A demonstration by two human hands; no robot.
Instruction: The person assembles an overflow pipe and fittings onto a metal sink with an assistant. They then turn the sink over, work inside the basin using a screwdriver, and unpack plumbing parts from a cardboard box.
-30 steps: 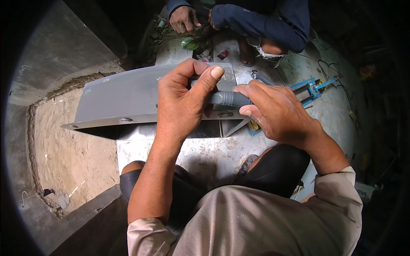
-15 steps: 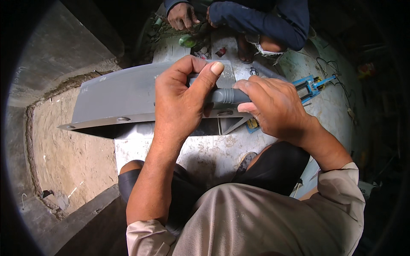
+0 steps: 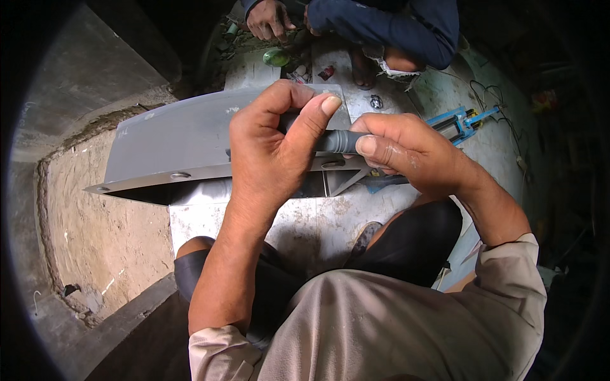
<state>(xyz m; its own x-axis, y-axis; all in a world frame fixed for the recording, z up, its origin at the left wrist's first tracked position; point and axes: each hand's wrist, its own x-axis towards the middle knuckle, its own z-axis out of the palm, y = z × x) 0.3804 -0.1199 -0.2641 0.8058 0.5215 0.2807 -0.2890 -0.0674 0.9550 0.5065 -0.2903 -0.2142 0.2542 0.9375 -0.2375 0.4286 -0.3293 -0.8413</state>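
A grey ribbed hose end (image 3: 338,141) lies level between my two hands, in front of a long grey sheet-metal box (image 3: 165,136). My left hand (image 3: 270,140) is closed round the hose's left part, thumb raised and resting along its top. With thumb and fingers, my right hand (image 3: 406,149) grips the right end of the ribbed piece. Below the right hand a stretch of dark corrugated hose (image 3: 386,180) shows; whether it joins the held piece is hidden. The box lies tilted, its dark open side toward me, with round metal fittings along the near edge.
Across from me crouches another person in dark blue sleeves (image 3: 381,28), one hand (image 3: 269,20) hanging down. A blue tile cutter (image 3: 467,124) and cables lie at the right. A green bottle (image 3: 276,58) lies beyond the box. Rough bare ground (image 3: 95,235) borders the left.
My right hand has turned and shifted its hold on the hose, its thumb now across the near side. A stretch of corrugated hose has come into view below it. My left hand stays nearly still.
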